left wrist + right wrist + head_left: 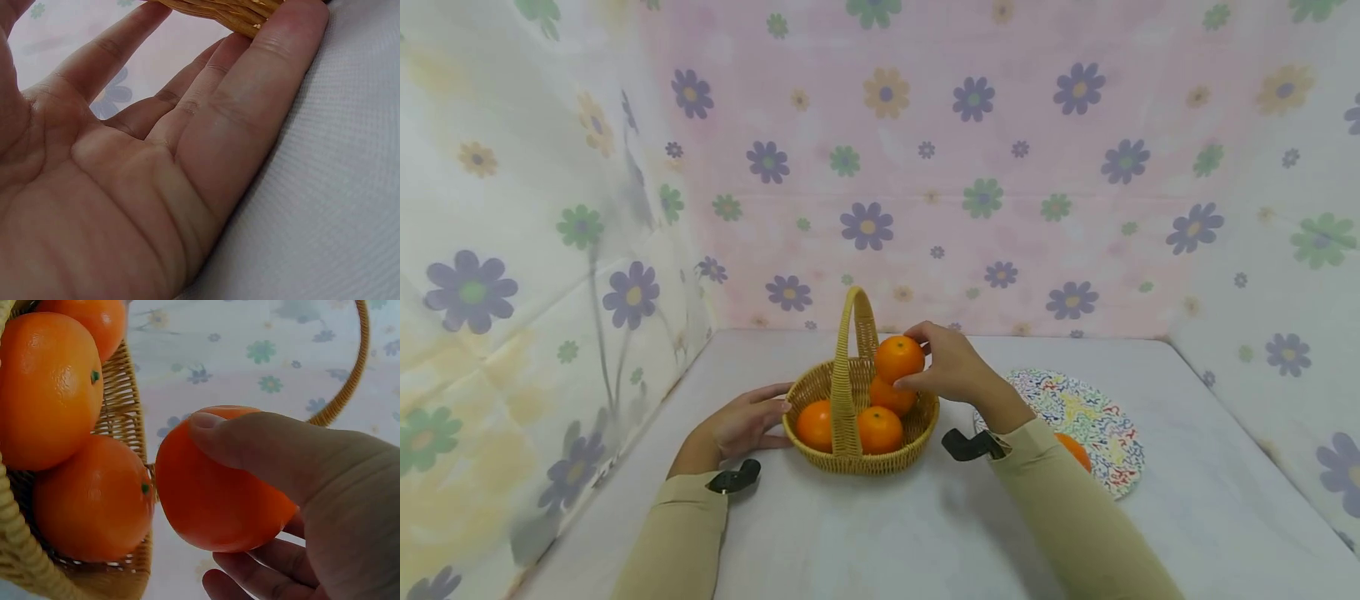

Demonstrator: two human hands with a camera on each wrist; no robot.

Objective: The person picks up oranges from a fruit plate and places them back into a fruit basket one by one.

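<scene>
A yellow wicker basket (847, 333) with a tall arched handle stands on the white tabletop. Inside it lie an orange (814, 425) at the left, another orange (880, 430) at the front and one more orange (891, 397) behind. My right hand (951, 364) holds an orange (215, 487) between thumb and fingers, above the basket's right side. At the basket's left side, my left hand (747, 422) touches the wicker with its fingertips. Its fingers (234, 119) stretch out fairly straight in the left wrist view, palm toward the camera.
To the right lies a round mat (1097, 408) speckled in many colours. On it sits an orange (1073, 451), partly hidden by the right sleeve (1075, 517). Flower-printed cloth (925, 192) closes off the back and both sides of the table.
</scene>
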